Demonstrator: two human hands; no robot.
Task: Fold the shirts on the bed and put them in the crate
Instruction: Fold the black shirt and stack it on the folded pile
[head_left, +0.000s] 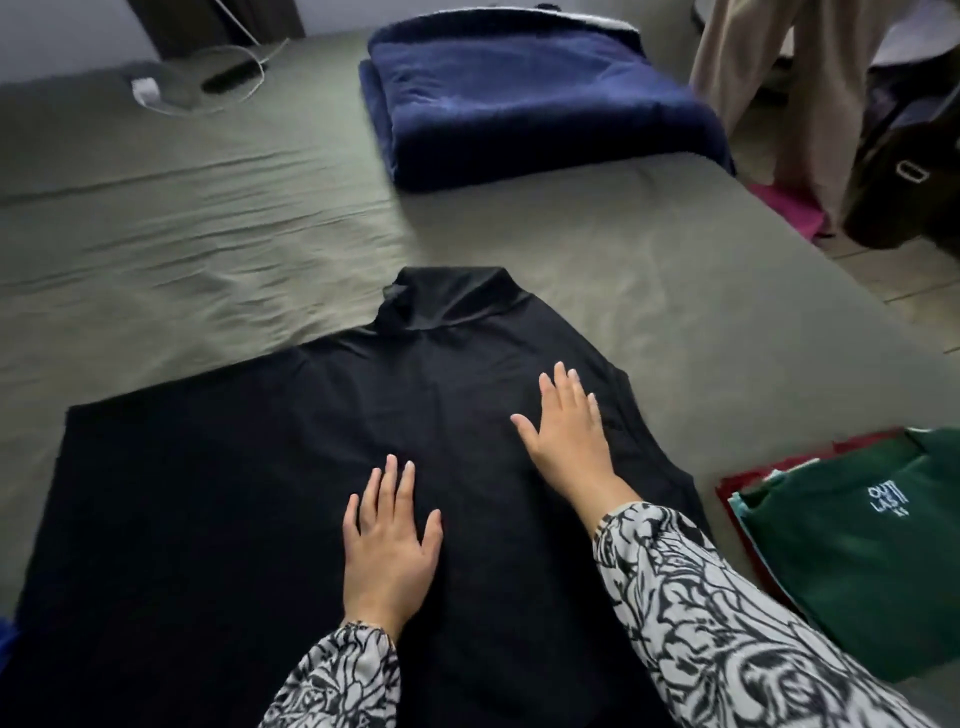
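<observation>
A: Where do the hands sit?
B: The left hand (387, 535) and right hand (566, 431) lie flat, fingers spread, on the black turtleneck shirt (218, 493) spread over the bed (649, 270).
A: What's nearby?
B: A folded green shirt (852, 551) at right; a folded navy blanket (540, 98) beyond.

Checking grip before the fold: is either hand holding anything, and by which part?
Nothing is held. The left hand and right hand lie flat, fingers straight, on the black shirt.
</observation>
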